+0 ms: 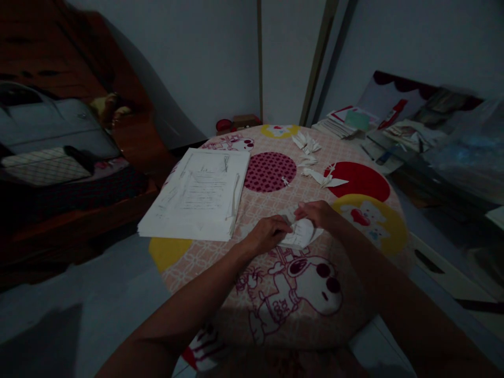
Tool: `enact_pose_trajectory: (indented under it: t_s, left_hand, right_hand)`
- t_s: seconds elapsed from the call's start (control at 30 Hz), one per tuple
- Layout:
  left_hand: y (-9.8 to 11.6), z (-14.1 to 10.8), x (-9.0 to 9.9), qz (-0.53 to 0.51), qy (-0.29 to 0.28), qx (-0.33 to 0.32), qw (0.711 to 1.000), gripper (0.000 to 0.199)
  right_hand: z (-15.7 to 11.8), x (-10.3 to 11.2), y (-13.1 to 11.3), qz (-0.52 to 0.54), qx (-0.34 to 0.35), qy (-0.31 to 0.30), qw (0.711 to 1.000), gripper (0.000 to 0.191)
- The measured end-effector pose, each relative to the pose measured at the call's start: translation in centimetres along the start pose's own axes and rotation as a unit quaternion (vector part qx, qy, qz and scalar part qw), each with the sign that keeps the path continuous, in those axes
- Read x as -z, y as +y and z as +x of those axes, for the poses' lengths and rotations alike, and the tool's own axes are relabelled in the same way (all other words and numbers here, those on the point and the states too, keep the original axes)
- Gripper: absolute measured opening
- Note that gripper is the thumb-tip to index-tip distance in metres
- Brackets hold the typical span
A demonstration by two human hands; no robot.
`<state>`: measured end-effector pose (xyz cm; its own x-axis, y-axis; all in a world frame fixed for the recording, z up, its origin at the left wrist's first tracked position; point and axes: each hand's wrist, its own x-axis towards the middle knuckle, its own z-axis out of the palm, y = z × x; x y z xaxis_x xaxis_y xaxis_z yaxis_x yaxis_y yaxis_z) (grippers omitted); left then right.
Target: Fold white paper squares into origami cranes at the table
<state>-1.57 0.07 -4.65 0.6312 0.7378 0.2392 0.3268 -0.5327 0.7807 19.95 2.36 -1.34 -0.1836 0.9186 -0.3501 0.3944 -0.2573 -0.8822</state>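
A partly folded sheet of white paper (301, 235) with printed lines lies on the patterned tablecloth (271, 205), between my two hands. My left hand (269, 232) pinches its left side with fingers closed. At its upper right edge, my right hand (314, 213) grips the paper with curled fingers. Beyond the hands sit folded paper figures: a winged paper bird (326, 179) and a cluster of paper birds (306, 143) behind it. To the left lies a thick stack of printed paper (200, 194), with a narrow strip of paper (233, 194) on its right side.
Papers and books (346, 122) are piled at the back right, beside a glass-topped surface (397, 152) with plastic bags. On the left, a wooden bench (134, 142) holds a light grey handbag (59, 126). A red round container (223, 125) stands behind the table.
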Motion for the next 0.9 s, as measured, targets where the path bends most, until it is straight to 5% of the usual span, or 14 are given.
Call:
enact_pose_trajectory:
  t_s: [0.13, 0.37, 0.77, 0.9]
  left_hand:
    - [0.6, -0.1, 0.2, -0.017, -0.022, 0.003, 1.000, 0.021]
    - [0.8, -0.3, -0.1, 0.019, -0.022, 0.029, 0.999, 0.022]
    - [0.7, -0.6, -0.3, 0.053, -0.024, 0.009, 0.998, 0.021]
    - [0.5, -0.6, -0.4, 0.061, -0.025, 0.005, 0.998, 0.022]
  right_hand:
    - [-2.9, 0.1, 1.0, 0.051, 0.020, 0.043, 0.998, 0.054]
    - [-5.1, -1.1, 0.2, -0.041, 0.147, 0.113, 0.982, 0.048]
    - [-4.0, -1.2, 1.5, -0.144, 0.088, 0.137, 0.976, 0.038]
    - [-3.6, -1.0, 1.1, -0.178, 0.062, 0.135, 0.973, 0.019]
